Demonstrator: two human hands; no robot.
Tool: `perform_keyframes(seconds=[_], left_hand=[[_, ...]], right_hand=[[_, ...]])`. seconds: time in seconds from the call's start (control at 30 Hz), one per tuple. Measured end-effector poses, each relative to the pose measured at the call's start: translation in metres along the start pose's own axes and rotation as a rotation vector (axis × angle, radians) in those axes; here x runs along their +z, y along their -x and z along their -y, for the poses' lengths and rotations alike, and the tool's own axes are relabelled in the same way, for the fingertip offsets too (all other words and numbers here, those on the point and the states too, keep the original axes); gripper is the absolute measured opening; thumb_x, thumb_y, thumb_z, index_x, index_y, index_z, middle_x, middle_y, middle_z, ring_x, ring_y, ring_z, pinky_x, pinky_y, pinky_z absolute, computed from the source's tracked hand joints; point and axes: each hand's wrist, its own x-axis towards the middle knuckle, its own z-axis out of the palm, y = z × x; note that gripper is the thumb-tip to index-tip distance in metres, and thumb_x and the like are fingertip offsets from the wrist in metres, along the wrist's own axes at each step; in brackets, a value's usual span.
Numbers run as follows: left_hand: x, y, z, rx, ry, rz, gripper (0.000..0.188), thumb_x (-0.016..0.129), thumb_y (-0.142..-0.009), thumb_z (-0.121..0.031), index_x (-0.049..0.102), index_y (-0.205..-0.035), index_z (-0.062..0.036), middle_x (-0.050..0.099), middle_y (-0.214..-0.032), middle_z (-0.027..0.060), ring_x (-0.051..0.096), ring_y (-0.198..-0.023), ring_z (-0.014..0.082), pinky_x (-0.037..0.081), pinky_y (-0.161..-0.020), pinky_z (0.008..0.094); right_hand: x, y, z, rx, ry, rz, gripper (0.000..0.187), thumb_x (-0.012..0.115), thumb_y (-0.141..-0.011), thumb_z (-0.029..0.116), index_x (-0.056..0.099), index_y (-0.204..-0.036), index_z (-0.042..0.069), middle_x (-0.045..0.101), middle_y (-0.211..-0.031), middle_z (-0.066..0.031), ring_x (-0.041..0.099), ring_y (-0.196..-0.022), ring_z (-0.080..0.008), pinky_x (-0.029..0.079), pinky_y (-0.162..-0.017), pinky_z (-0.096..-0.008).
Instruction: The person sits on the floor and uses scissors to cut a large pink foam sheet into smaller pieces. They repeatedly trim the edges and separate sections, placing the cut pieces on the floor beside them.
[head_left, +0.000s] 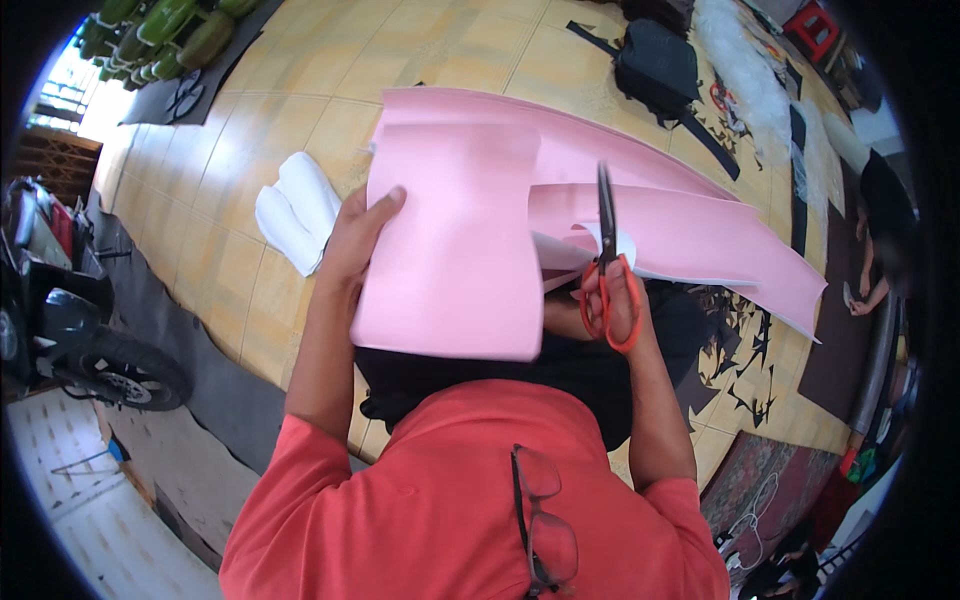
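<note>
My left hand (358,230) grips the left edge of a pink sheet piece (455,240) with rounded corners, thumb on top and the other fingers hidden beneath. In my right hand (618,295) is a pair of scissors (607,225) with orange handles, its dark blades pointing away from me and held close together. The blades stand in front of a larger pink sheet (670,225), which spreads to the far right with curled, cut edges. A white underside shows where a strip curls beside the blades. Both pink pieces lie over my lap, partly overlapping.
Left of the pink piece lies a white folded bundle (297,210) on the tiled floor (225,240). A black bag (655,70) rests at the far right, near dark scraps (755,375). A motorcycle (95,350) stands at left. At the right edge another person's hand (868,298) holds something small.
</note>
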Motion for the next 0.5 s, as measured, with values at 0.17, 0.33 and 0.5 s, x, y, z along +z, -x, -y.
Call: perform_keyframes(seconds=[0.17, 0.33, 0.5], left_hand=[[0.008, -0.013, 0.013, 0.282, 0.113, -0.058, 0.036, 0.059, -0.095, -0.019, 0.052, -0.122, 0.0035, 0.064, -0.109, 0.0117, 0.064, -0.094, 0.0168, 0.054, -0.081, 0.0302], [0.002, -0.017, 0.022, 0.277, 0.186, -0.058, 0.032, 0.057, -0.096, -0.017, 0.053, -0.123, 0.0010, 0.064, -0.110, 0.0105, 0.064, -0.095, 0.0166, 0.054, -0.081, 0.0309], [-0.009, -0.011, 0.030, 0.213, 0.322, -0.062, 0.030, 0.059, -0.094, -0.013, 0.055, -0.121, -0.0008, 0.065, -0.108, 0.0095, 0.065, -0.092, 0.0171, 0.055, -0.081, 0.0318]], right_hand=[[0.031, -0.004, -0.016, 0.111, -0.339, -0.012, 0.057, 0.031, -0.100, 0.052, 0.052, -0.105, 0.000, 0.062, -0.078, -0.0133, 0.061, -0.061, -0.0197, 0.051, -0.059, -0.0296], [0.052, -0.006, 0.002, 0.055, -0.153, -0.061, 0.025, 0.056, -0.087, 0.011, 0.049, -0.103, -0.007, 0.062, -0.088, -0.0151, 0.063, -0.075, -0.0200, 0.051, -0.072, -0.0318], [0.054, -0.008, -0.011, -0.011, -0.243, -0.120, 0.026, 0.056, -0.081, 0.005, 0.050, -0.105, -0.003, 0.057, -0.092, -0.0108, 0.061, -0.078, -0.0183, 0.049, -0.072, -0.0296]])
